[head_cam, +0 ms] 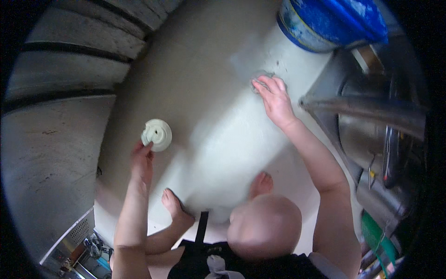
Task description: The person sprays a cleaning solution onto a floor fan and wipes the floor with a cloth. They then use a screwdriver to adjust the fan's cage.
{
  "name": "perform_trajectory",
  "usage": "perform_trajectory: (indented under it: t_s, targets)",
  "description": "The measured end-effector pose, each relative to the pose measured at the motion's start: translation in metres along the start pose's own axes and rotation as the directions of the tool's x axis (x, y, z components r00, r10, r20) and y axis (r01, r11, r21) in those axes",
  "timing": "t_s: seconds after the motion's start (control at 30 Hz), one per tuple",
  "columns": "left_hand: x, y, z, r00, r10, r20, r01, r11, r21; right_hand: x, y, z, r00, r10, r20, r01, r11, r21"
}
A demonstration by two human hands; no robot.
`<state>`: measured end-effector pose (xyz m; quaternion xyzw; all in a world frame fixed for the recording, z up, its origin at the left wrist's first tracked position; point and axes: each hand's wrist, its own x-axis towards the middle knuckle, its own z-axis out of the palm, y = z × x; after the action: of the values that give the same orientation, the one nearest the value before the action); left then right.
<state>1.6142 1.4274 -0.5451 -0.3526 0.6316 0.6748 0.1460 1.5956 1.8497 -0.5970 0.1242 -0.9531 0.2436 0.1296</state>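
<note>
My left hand [143,157] grips the edge of a round, pale cream plastic piece [158,135] with a small dark hole near its middle, held above the floor. Further up and to the right, my right hand [274,94] presses on a crumpled grey cloth [261,78], which lies against the smooth light floor [223,129]. The fingers cover part of the cloth. Damp-looking or shadowed floor surrounds it, and a few dark specks lie just beyond it.
A blue plastic bucket [310,31] stands at the top right. Metal tubing [362,108] and dark rounded objects line the right side. Grey panels [55,139] rise at the left. A perforated basket [80,230] holding odds and ends sits at the lower left. My bare feet are on the floor.
</note>
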Motion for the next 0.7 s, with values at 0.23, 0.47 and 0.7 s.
perform_trajectory:
  t_s: [0.23, 0.47, 0.7]
  targets:
    - [0.001, -0.016, -0.009, 0.997, 0.039, 0.072, -0.040, 0.999, 0.011, -0.275, -0.023, -0.039, 0.777, -0.194, 0.599, 0.258, 0.966, -0.022]
    - [-0.012, -0.007, 0.017, 0.996, -0.034, 0.078, 0.027, 0.995, 0.092, -0.142, 0.034, -0.002, 0.925, -0.089, 0.370, 0.145, 0.981, -0.127]
    - [-0.008, -0.007, 0.064, 0.972, -0.073, 0.223, 0.055, 0.995, 0.083, -0.041, 0.009, -0.013, 0.936, 0.248, -0.248, -0.262, 0.965, -0.021]
